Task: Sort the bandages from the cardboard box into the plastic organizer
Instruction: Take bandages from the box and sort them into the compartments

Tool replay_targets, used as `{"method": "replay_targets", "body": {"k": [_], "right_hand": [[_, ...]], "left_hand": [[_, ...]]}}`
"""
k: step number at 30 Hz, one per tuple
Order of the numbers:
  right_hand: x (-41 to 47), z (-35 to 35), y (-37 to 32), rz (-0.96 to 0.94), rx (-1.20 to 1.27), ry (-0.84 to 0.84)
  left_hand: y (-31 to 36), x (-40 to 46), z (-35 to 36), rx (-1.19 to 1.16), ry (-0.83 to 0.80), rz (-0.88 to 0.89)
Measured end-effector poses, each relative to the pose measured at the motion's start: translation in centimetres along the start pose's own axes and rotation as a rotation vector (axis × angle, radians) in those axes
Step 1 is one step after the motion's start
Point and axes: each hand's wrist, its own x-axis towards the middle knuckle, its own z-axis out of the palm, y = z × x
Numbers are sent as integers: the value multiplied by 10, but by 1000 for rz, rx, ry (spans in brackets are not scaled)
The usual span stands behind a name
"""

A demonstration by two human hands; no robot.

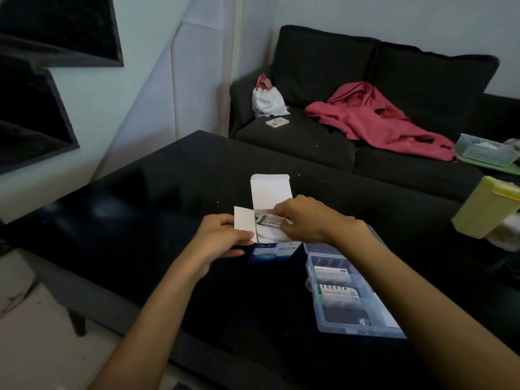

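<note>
Pinching what looks like a bandage packet inside the open box, the right hand has fingers curled on it, while the left hand grips the box wall just beside. Lift straight up, clear of the flaps, then carry it to the organizer below the right wrist.

Cardboard box mid-table, plastic organizer right and nearer, tub at right edge, sofa behind table.
</note>
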Motion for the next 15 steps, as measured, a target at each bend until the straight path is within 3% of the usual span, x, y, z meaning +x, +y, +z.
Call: {"method": "replay_targets", "body": {"k": [9, 15], "right_hand": [[9, 15, -7, -22, -238, 239], [9, 13, -1, -5, -66, 515]], "left_hand": [[0, 3, 2, -22, 49, -6], [-2, 7, 3, -106, 94, 19]]}}
